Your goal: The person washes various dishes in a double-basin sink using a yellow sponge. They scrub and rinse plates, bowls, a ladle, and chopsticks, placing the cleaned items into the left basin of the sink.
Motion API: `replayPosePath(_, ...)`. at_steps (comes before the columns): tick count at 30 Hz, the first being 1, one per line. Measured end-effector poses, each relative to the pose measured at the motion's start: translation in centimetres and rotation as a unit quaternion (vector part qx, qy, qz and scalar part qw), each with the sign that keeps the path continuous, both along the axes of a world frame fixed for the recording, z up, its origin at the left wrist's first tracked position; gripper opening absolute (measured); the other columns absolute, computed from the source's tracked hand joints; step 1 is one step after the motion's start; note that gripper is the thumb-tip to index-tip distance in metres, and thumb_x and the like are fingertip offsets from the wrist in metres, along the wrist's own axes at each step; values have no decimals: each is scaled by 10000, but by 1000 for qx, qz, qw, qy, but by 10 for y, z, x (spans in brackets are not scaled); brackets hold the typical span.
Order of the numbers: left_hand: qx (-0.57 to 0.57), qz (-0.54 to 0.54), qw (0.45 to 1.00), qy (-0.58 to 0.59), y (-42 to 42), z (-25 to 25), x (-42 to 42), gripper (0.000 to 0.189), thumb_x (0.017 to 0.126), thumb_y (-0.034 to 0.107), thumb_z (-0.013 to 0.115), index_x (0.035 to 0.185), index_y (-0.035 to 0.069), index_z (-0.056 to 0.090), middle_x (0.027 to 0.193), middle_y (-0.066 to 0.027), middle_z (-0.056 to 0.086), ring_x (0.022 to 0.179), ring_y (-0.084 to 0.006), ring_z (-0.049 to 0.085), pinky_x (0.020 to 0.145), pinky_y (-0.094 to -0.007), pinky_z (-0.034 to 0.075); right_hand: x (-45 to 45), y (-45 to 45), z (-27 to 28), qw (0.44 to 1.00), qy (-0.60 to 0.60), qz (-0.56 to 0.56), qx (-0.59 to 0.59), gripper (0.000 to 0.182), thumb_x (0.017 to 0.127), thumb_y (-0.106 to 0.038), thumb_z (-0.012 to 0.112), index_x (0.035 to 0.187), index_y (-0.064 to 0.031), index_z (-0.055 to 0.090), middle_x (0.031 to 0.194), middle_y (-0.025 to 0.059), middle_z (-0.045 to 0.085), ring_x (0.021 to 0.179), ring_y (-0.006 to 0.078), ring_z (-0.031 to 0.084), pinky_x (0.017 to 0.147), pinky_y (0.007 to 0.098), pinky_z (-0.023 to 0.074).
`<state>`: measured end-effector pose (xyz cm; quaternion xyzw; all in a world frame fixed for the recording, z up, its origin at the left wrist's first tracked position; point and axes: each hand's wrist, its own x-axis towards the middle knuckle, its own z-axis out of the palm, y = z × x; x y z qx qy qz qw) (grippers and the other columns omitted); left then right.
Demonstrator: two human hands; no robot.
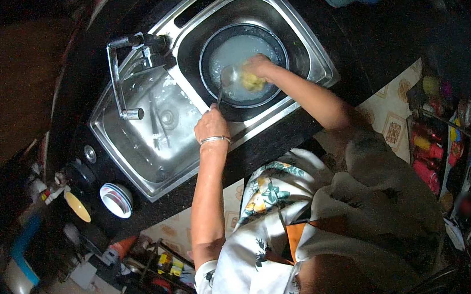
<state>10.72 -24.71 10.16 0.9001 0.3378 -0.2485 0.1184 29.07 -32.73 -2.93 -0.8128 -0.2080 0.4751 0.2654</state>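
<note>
My left hand (212, 128), with a bangle at the wrist, grips the handle of a metal ladle (229, 75). The ladle's head lies over cloudy, soapy water in a dark round basin (203, 54). That basin stands in the right-hand bowl of a stainless steel sink (317, 63). My right hand (259, 65) is over the basin, closed on a yellow sponge or scrubbing cloth (253, 81). The sponge is beside the ladle's head; whether they touch is hard to tell. My right fingertips are partly hidden.
A chrome faucet (118, 79) reaches over the wet left sink bowl (150, 156). Stacked bowls (116, 200) and a yellow dish (77, 206) sit on the dark counter, left of the sink. Shelves with packets (170, 263) stand below at left, and more colourful goods (429, 148) at right.
</note>
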Motion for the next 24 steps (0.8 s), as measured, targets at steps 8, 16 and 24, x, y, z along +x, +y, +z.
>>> replayPosePath(8, -17, -66, 997, 28, 6, -3, 15, 195, 790, 120, 465, 919, 113, 611, 833, -171, 629, 801, -335, 613, 688, -429, 490, -32, -3, 5, 871, -294, 314, 238, 358, 723, -284, 624, 1020, -85, 603, 1208, 107, 480, 1123, 278, 457, 911, 417, 388)
replayPosePath(16, -77, -90, 989, -83, 21, -13, -24, 233, 807, 146, 462, 990, 129, 606, 798, -206, 615, 780, -367, 594, 678, -443, 481, -4, 2, 11, 875, -158, 403, 215, 260, 795, -296, 558, 943, -83, 571, 803, 158, 604, 769, 352, 587, 685, 417, 464)
replayPosePath(24, -352, 234, 859, -289, 12, -31, -36, 229, 797, 69, 571, 997, -41, 584, 733, -2, 571, 662, -72, 482, 598, -222, 410, -4, -3, -12, 954, 5, -70, 292, 412, 821, -361, 534, 907, 39, 585, 787, 216, 596, 740, 319, 594, 671, 374, 450)
